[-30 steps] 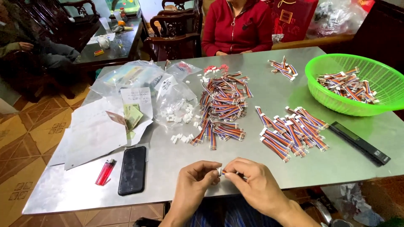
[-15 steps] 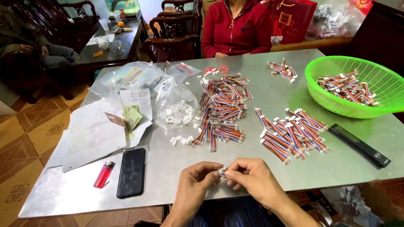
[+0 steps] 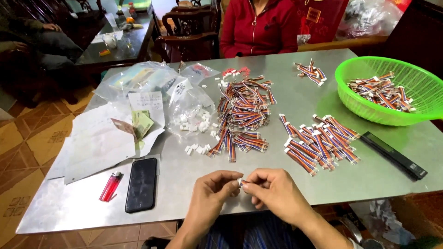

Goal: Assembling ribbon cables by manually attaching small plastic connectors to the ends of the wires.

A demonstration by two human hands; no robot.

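White and tiny, the plastic connector (image 3: 240,182) sits pinched between the left hand (image 3: 213,191) and right hand (image 3: 272,191), pressed together at the steel table (image 3: 184,203) edge, six o'clock from the wire-harness pile (image 3: 242,117), so one slip could drop it floorward.

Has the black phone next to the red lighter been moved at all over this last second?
No. The black phone lies at the same spot on the metal table, just right of the red lighter and below the papers, as before.

Small white connector (image 3: 240,182) between fingertips
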